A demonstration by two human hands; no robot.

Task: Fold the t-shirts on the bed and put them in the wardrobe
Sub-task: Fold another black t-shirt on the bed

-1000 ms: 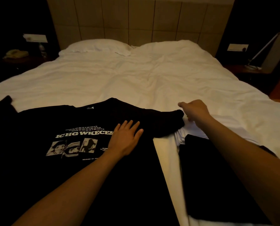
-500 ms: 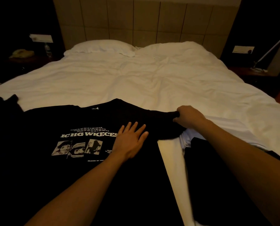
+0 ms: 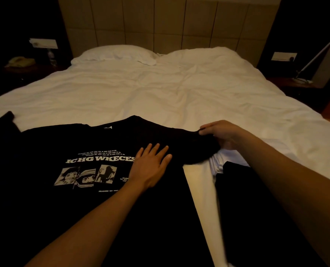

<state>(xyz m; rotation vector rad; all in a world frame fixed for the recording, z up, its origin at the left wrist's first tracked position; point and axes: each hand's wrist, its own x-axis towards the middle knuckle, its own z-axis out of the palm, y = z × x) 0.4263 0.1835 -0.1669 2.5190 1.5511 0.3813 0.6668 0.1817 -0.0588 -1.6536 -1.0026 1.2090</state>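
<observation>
Pressing flat with straight fingers, my left hand (image 3: 150,166) holds down the black printed t-shirt (image 3: 95,189), spread at the bed's (image 3: 170,93) near edge. My right hand (image 3: 221,134) pinches its sleeve (image 3: 197,149). I think the cloth is soft, light and floppy. Hold it by sleeve and hem.
</observation>
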